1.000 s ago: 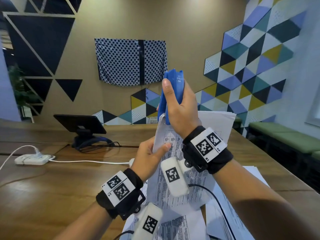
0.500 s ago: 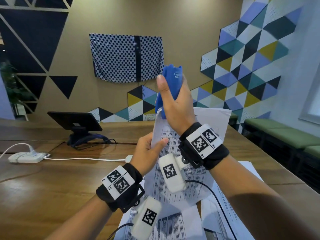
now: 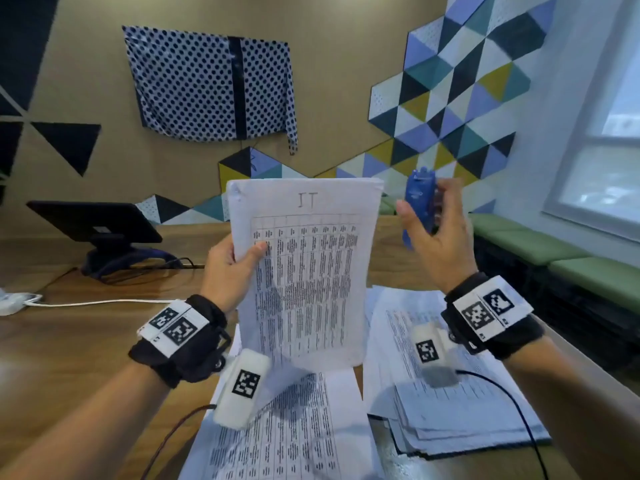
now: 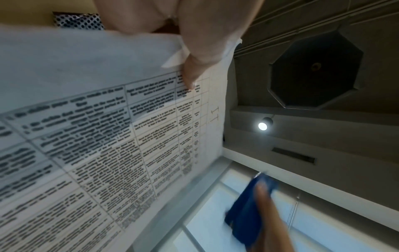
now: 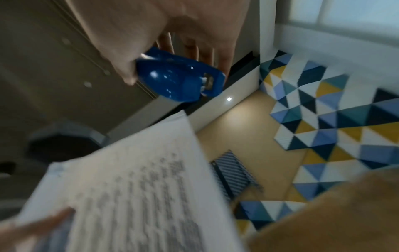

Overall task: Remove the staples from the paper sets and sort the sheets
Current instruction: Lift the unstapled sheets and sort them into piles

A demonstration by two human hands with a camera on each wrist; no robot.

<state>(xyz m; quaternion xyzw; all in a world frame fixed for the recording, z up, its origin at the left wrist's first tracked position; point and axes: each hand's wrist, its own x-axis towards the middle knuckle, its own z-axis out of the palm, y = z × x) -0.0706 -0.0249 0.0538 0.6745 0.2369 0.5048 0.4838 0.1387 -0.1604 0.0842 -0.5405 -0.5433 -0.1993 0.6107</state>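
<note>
My left hand (image 3: 230,268) holds a paper set (image 3: 304,268) upright by its left edge, thumb on the front sheet. The top sheet carries a printed table and a handwritten mark. In the left wrist view the thumb (image 4: 194,71) presses on the paper set (image 4: 108,119). To the right of the sheets, my right hand (image 3: 436,237) grips a blue staple remover (image 3: 419,206), held apart from the paper. The right wrist view shows the staple remover (image 5: 179,80) between thumb and fingers, above the paper set (image 5: 129,187).
Two stacks of printed sheets lie on the wooden table (image 3: 69,341): one in front of me (image 3: 287,427), one at the right (image 3: 460,403). A dark tablet on a stand (image 3: 97,223) and a white power strip (image 3: 10,303) sit at the left. A green bench (image 3: 554,251) runs along the right wall.
My right hand has pulled the staple remover off the top left corner of the paper set and moved it right. The paper set now faces me fully, and my view has tilted.
</note>
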